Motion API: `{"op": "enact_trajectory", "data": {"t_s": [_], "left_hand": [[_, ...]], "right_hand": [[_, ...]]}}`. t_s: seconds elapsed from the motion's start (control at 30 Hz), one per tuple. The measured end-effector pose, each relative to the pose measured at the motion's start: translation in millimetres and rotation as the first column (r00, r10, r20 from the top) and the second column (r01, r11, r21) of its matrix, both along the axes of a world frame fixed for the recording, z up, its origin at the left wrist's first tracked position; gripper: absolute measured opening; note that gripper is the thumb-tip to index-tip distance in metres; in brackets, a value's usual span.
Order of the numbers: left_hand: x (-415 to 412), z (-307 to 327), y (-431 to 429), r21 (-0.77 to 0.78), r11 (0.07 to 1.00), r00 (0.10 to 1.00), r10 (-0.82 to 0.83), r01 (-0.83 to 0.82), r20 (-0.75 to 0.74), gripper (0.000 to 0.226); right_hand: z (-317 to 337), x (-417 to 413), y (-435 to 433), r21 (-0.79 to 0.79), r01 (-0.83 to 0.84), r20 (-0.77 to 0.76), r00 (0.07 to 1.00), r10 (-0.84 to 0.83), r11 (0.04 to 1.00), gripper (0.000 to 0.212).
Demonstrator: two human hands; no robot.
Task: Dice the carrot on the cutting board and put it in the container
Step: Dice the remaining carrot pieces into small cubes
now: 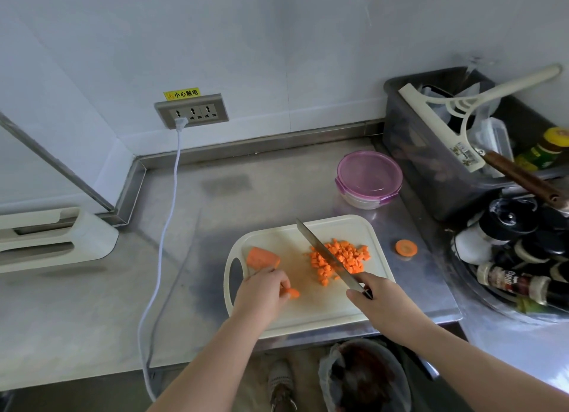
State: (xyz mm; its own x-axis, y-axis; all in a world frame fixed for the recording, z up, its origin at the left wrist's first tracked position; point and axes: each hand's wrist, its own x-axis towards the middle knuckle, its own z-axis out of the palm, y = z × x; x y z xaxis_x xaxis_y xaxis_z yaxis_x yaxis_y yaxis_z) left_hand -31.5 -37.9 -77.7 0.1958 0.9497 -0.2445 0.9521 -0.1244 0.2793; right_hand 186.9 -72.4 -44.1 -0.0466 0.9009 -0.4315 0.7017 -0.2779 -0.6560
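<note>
A white cutting board (311,310) lies near the counter's front edge. On it is a pile of diced carrot (346,257) and, at the left end, a thick carrot chunk (261,256). My left hand (261,291) holds a small carrot piece (292,293) against the board. My right hand (378,300) grips a knife (323,251) whose blade slants up and left over the dice. A round container (368,180) with a pink lid on it stands behind the board.
A carrot end slice (406,247) lies on the steel counter right of the board. A grey bin (431,165) with utensils and a rack of bottles (517,257) crowd the right. A white cable (166,227) runs from the wall socket (192,111). A trash bin (366,377) stands below.
</note>
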Motion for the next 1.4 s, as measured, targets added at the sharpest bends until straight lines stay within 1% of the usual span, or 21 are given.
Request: {"op": "enact_trajectory", "data": {"t_s": [0.07, 0.13, 0.2, 0.27, 0.33, 0.4, 0.6, 0.67, 0.73, 0.8, 0.87, 0.97, 1.03, 1.07, 1.13, 1.2, 1.27, 1.33, 1.4], "left_hand": [[1.5, -0.2, -2.1, 0.013, 1.0, 1.0, 0.018, -0.017, -0.02, 0.022], [1.3, 0.7, -3.7, 0.059, 0.997, 0.997, 0.055, -0.052, -0.046, 0.021], [-4.9, -0.7, -2.3, 0.081, 0.992, 0.994, 0.099, -0.096, -0.034, 0.018], [-16.5, -3.3, 1.0, 0.029, 0.993, 0.994, 0.111, -0.111, -0.016, 0.024], [-27.3, -7.2, 3.8, -0.074, 0.994, 0.997, 0.077, -0.077, 0.005, 0.027], [-32.5, -8.7, 3.9, -0.136, 0.989, 0.998, 0.054, -0.05, 0.025, 0.028], [-35.1, -5.7, 2.1, -0.19, 0.975, 0.993, 0.117, -0.114, 0.006, 0.018], [-35.7, -4.8, 3.4, -0.199, 0.966, 0.981, 0.181, -0.165, 0.068, 0.01], [-32.1, -0.6, 3.7, -0.25, 0.94, 0.943, 0.279, -0.23, 0.18, 0.011], [-24.7, 2.6, 4.2, -0.328, 0.917, 0.906, 0.322, -0.227, 0.273, 0.015], [-15.4, 3.6, 3.0, -0.38, 0.902, 0.893, 0.331, -0.204, 0.306, 0.015], [-4.9, 2.1, 0.9, -0.368, 0.908, 0.907, 0.314, -0.2, 0.281, 0.012], [-1.8, 0.9, -0.3, -0.317, 0.924, 0.922, 0.299, -0.215, 0.245, 0.008], [-0.6, 1.4, -0.5, -0.286, 0.931, 0.929, 0.293, -0.224, 0.226, 0.009], [0.8, 2.6, -0.8, -0.246, 0.939, 0.937, 0.293, -0.243, 0.193, 0.02], [2.5, 4.1, -1.7, -0.253, 0.936, 0.939, 0.294, -0.245, 0.176, 0.028], [5.2, 4.1, -3.4, -0.282, 0.924, 0.937, 0.31, -0.259, 0.158, 0.029], [10.5, 3.6, -5.6, -0.289, 0.914, 0.928, 0.338, -0.284, 0.157, 0.022], [17.5, 3.3, -7.6, -0.275, 0.901, 0.901, 0.392, -0.335, 0.187, 0.009]], "right_hand": [[0.3, -0.4, 0.0, 0.0, 0.001, -0.007, 1.0, -0.001, 1.0, 0.028], [0.3, -1.3, 0.5, 0.005, -0.005, -0.002, 1.0, 0.005, 1.0, 0.029], [0.3, -2.0, 0.8, 0.006, -0.008, 0.0, 1.0, 0.008, 1.0, 0.029], [-0.1, -2.1, 0.9, 0.003, -0.012, -0.001, 1.0, 0.012, 1.0, 0.028], [-0.7, -2.1, 0.8, 0.003, -0.018, 0.006, 1.0, 0.018, 1.0, 0.027], [-1.4, -2.7, 0.9, 0.003, -0.021, 0.007, 1.0, 0.021, 1.0, 0.026], [-1.6, -4.8, -0.4, 0.018, -0.03, 0.011, 1.0, 0.029, 0.999, 0.026], [-0.3, -4.8, -0.5, 0.021, -0.031, 0.014, 0.999, 0.03, 0.999, 0.026], [1.0, -4.3, -0.4, 0.016, -0.028, 0.012, 1.0, 0.028, 0.999, 0.025], [2.0, -3.6, 0.0, 0.012, -0.035, 0.013, 0.999, 0.035, 0.999, 0.025], [2.2, -2.8, 0.3, 0.004, -0.041, 0.018, 0.999, 0.041, 0.999, 0.025], [2.9, -1.6, 0.5, -0.004, -0.034, 0.007, 0.999, 0.034, 0.999, 0.027], [3.3, -1.2, 0.2, -0.004, -0.038, 0.004, 0.999, 0.038, 0.999, 0.028], [3.4, -1.0, -0.1, -0.004, -0.04, 0.003, 0.999, 0.04, 0.999, 0.028], [2.7, -0.6, -0.9, -0.003, -0.043, 0.004, 0.999, 0.043, 0.999, 0.028], [1.4, -0.7, -2.4, -0.003, -0.049, 0.002, 0.999, 0.049, 0.999, 0.027], [0.5, -2.1, -4.5, -0.016, -0.053, -0.013, 0.999, 0.053, 0.998, 0.027], [-1.0, -4.6, -6.1, -0.034, -0.048, -0.036, 0.998, 0.047, 0.998, 0.026], [-2.9, -7.4, -7.0, -0.036, -0.054, -0.043, 0.998, 0.052, 0.998, 0.027]]}}
